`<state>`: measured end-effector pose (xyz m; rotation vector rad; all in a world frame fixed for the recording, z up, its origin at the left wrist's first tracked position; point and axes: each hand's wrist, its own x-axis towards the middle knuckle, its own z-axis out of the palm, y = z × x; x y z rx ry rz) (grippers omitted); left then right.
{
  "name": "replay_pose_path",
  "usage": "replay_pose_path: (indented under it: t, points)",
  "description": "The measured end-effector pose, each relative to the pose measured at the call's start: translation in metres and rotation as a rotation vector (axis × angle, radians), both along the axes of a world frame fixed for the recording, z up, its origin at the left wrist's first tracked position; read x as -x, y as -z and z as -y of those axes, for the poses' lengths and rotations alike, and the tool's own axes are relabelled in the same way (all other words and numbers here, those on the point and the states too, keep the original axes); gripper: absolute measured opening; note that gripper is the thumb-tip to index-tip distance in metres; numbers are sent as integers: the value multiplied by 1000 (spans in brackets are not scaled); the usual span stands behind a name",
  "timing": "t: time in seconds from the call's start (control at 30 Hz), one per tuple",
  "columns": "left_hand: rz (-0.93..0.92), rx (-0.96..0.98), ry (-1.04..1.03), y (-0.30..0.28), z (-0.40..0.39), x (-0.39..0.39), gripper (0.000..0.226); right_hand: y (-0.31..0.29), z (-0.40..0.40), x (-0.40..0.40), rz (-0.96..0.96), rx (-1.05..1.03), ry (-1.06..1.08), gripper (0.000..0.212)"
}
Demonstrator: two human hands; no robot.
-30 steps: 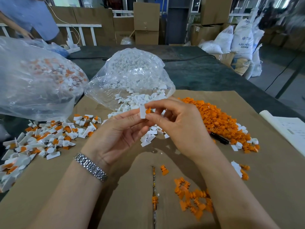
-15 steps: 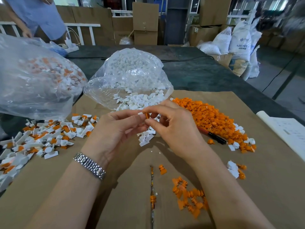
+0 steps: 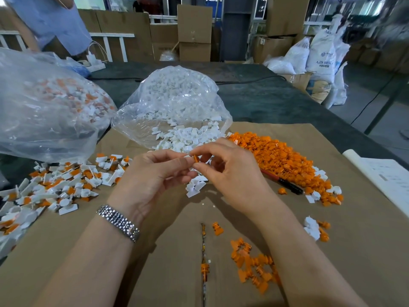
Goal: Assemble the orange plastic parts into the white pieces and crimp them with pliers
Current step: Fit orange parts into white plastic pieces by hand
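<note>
The right hand (image 3: 232, 173) pinched an orange part (image 3: 195, 158) between thumb and forefinger. The left hand (image 3: 155, 176) met it fingertip to fingertip, thumb and forefinger pressed together on what appeared to be a white piece – mostly hidden by the fingers, so this could not be confirmed. Both hands were held raised above the cardboard (image 3: 365, 251), probably so the part could be lined up at eye line and pushed home.

Supplies lay close: the white pile (image 3: 186, 140) spilling from the open bag (image 3: 174, 100) just beyond the fingers, the orange heap (image 3: 281, 160) beside the right hand. Finished pieces (image 3: 66, 185) were spread on the left, near a second bag (image 3: 44, 107).

The pliers (image 3: 281, 181) lay at the heap's near edge, partly buried – within the right hand's reach.

Loose orange parts (image 3: 252, 262) sat between the forearms. Bare cardboard remained near the body; to the right, a paper sheet (image 3: 385, 180) lay at the cardboard's far side.
</note>
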<state>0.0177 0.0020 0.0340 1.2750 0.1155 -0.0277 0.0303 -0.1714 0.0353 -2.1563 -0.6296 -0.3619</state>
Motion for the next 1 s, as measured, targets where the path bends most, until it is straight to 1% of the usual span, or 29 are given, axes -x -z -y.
replay_pose_path:
  t: [0.13,0.27,0.53,0.83,0.93,1.0]
  points:
    - [-14,6,8,0,0,0,22,1,0,0,-7,-12,-11,19]
    - [-26,21,16,0,-1,-1,17,2,0,-1,-7,-15,-19,19]
    - [-16,24,5,3,0,-1,22,4,-2,-2,-23,-42,7,16]
    - [-9,7,29,2,0,-1,13,4,-2,-3,-50,-70,15,14]
    - [-8,-5,18,2,1,-1,13,4,1,-3,-134,-73,-14,17]
    - [-6,-25,-16,3,2,-2,18,1,7,-6,-200,-53,3,27]
